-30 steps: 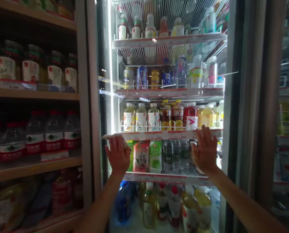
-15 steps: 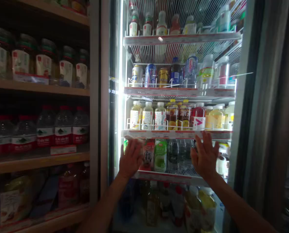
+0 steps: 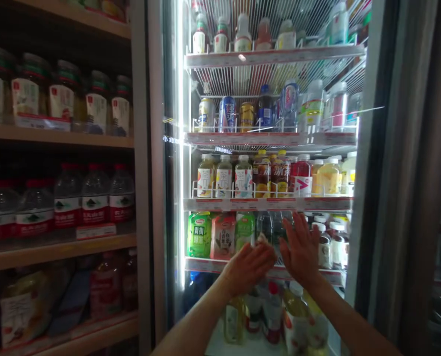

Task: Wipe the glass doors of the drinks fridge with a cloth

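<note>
My left hand [image 3: 248, 267] presses a pale crumpled cloth [image 3: 263, 241] against the glass door of a lit drinks fridge; only a bit of the cloth shows past the fingertips. Close beside it to the right, my right hand [image 3: 302, 247] is raised with its fingers stretched out and holds nothing. It looks to be at the glass, though contact cannot be made out. Behind the glass stand a green drink bottle [image 3: 199, 235], a red drink bottle [image 3: 222, 237] and clear water bottles [image 3: 264, 227].
Wire shelves with price rails [image 3: 268, 204] hold rows of bottles and cans inside the fridge. On the left, a wooden shelf unit [image 3: 57, 136] carries red-capped water bottles [image 3: 94, 193] and jars. A dark metal door frame [image 3: 383, 198] runs up the right side.
My left hand has swept right and slightly down across the glass with the cloth, uncovering the green bottle. My right hand has shifted a little left and its fingers have drawn closer together.
</note>
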Available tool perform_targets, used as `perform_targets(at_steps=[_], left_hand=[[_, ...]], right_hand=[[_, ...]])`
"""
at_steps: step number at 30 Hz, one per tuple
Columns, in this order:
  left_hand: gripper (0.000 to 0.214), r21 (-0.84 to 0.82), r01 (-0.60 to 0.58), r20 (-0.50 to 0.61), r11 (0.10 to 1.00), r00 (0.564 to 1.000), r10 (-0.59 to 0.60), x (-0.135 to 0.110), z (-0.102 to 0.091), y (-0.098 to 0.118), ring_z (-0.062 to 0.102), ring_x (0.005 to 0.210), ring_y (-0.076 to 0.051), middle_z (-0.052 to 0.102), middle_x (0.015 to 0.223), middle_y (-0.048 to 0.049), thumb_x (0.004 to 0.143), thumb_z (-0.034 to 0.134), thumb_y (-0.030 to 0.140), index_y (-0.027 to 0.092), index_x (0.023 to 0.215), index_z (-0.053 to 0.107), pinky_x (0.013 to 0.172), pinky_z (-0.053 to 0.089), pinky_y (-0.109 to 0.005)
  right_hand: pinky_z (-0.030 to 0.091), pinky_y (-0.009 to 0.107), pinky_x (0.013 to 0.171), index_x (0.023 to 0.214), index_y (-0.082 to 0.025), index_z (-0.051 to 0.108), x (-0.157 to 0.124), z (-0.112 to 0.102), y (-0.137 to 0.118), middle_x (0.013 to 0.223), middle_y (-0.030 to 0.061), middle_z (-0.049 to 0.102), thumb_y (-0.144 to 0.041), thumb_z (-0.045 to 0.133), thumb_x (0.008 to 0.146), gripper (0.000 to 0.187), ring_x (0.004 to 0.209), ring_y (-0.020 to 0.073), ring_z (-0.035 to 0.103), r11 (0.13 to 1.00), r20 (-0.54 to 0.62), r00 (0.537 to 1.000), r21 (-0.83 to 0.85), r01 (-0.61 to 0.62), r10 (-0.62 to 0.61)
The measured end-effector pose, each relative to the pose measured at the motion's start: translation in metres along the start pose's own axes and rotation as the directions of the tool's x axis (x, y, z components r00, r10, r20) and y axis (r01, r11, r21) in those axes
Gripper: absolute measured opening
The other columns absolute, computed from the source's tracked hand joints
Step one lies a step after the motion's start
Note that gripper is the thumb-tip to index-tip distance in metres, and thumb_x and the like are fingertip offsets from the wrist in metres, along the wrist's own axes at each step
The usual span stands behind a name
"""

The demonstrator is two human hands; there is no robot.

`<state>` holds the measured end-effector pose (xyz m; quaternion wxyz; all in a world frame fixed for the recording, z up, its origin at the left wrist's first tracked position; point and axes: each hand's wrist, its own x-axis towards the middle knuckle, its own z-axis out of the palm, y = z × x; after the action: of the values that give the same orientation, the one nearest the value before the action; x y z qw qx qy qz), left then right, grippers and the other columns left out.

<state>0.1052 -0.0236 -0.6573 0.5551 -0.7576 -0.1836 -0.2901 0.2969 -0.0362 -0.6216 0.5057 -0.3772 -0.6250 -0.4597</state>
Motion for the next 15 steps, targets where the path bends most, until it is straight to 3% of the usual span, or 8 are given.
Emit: perform_targets(at_steps=[2, 3, 6, 8, 10, 12, 14, 15], left_hand=[[0.043, -0.008, -0.086, 0.044, 0.996, 0.995, 0.086, -0.018, -0.002, 0.001, 0.02, 0.14, -0.02, 0.024, 0.151, 0.0022, 0.089, 0.042, 0.037, 0.031, 0.132, 0.043, 0.113, 0.019, -0.044], [0.042, -0.004, -0.061, 0.047, 0.998, 0.997, 0.061, -0.029, -0.004, -0.004, 0.019, 0.14, -0.019, 0.026, 0.15, 0.0026, 0.089, 0.043, 0.037, 0.032, 0.131, 0.044, 0.113, 0.018, -0.044], [0.047, 0.026, 0.223, -0.028, 0.974, 0.975, -0.222, -0.057, -0.012, -0.035, 0.015, 0.141, -0.02, 0.034, 0.146, -0.002, 0.088, 0.046, 0.035, 0.029, 0.134, 0.041, 0.115, 0.012, -0.045], [0.056, 0.069, 0.441, -0.098, 0.895, 0.895, -0.434, -0.065, -0.018, -0.06, 0.014, 0.141, -0.021, 0.035, 0.145, -0.009, 0.088, 0.047, 0.03, 0.024, 0.14, 0.031, 0.114, 0.011, -0.046], [0.063, 0.112, 0.585, -0.161, 0.803, 0.808, -0.567, -0.06, -0.021, -0.079, 0.014, 0.14, -0.023, 0.029, 0.147, -0.0139, 0.087, 0.048, 0.027, 0.02, 0.144, 0.021, 0.114, 0.012, -0.047], [0.066, 0.112, 0.642, -0.199, 0.758, 0.762, -0.616, -0.042, -0.02, -0.084, 0.012, 0.14, -0.025, 0.023, 0.149, -0.0158, 0.087, 0.047, 0.027, 0.018, 0.145, 0.017, 0.113, 0.014, -0.048], [0.063, 0.077, 0.613, -0.194, 0.787, 0.783, -0.591, -0.014, -0.016, -0.074, 0.012, 0.141, -0.026, 0.024, 0.148, -0.0155, 0.087, 0.046, 0.029, 0.017, 0.144, 0.021, 0.113, 0.015, -0.048], [0.061, 0.056, 0.557, -0.177, 0.829, 0.822, -0.541, 0.0, -0.013, -0.067, 0.012, 0.141, -0.026, 0.028, 0.147, -0.0143, 0.087, 0.046, 0.031, 0.017, 0.143, 0.026, 0.113, 0.015, -0.047]], right_hand=[[0.015, 0.05, 0.112, 0.146, -0.025, 0.016, 0.0, -0.004, 0.006, 0.152, 0.0088, 0.021, -0.024, 0.045, 0.088, 0.065, 0.139, 0.0249, 0.023, 1.0, 0.009, 1.0, -0.004, -0.007, 0.007], [0.014, 0.05, 0.112, 0.146, -0.025, 0.016, 0.0, -0.007, 0.01, 0.152, 0.0084, 0.021, -0.024, 0.045, 0.088, 0.065, 0.139, 0.0249, 0.023, 1.0, 0.008, 1.0, -0.008, -0.013, 0.013], [0.014, 0.051, 0.112, 0.146, -0.027, 0.015, -0.002, -0.014, 0.023, 0.152, 0.0073, 0.02, -0.025, 0.044, 0.088, 0.065, 0.139, 0.0254, 0.024, 0.999, 0.003, 0.999, -0.017, -0.037, 0.037], [0.015, 0.052, 0.112, 0.146, -0.028, 0.015, -0.004, -0.017, 0.027, 0.152, 0.0071, 0.02, -0.025, 0.045, 0.088, 0.065, 0.138, 0.026, 0.024, 0.998, 0.016, 0.998, -0.017, -0.053, 0.053], [0.015, 0.052, 0.112, 0.146, -0.028, 0.015, -0.004, -0.016, 0.027, 0.152, 0.0073, 0.021, -0.025, 0.045, 0.088, 0.066, 0.138, 0.0263, 0.024, 0.998, 0.022, 0.998, -0.007, -0.062, 0.062], [0.014, 0.051, 0.112, 0.146, -0.028, 0.014, -0.002, -0.012, 0.022, 0.153, 0.0074, 0.02, -0.025, 0.044, 0.088, 0.065, 0.139, 0.0259, 0.023, 0.998, 0.024, 0.998, 0.015, -0.061, 0.061], [0.014, 0.051, 0.112, 0.146, -0.027, 0.014, 0.004, -0.008, 0.014, 0.153, 0.0075, 0.02, -0.026, 0.044, 0.089, 0.065, 0.139, 0.0253, 0.022, 0.998, 0.023, 0.998, 0.033, -0.051, 0.05], [0.013, 0.05, 0.112, 0.146, -0.027, 0.013, 0.007, -0.007, 0.01, 0.153, 0.0076, 0.02, -0.026, 0.043, 0.089, 0.065, 0.139, 0.0251, 0.022, 0.998, 0.023, 0.999, 0.039, -0.043, 0.042]])
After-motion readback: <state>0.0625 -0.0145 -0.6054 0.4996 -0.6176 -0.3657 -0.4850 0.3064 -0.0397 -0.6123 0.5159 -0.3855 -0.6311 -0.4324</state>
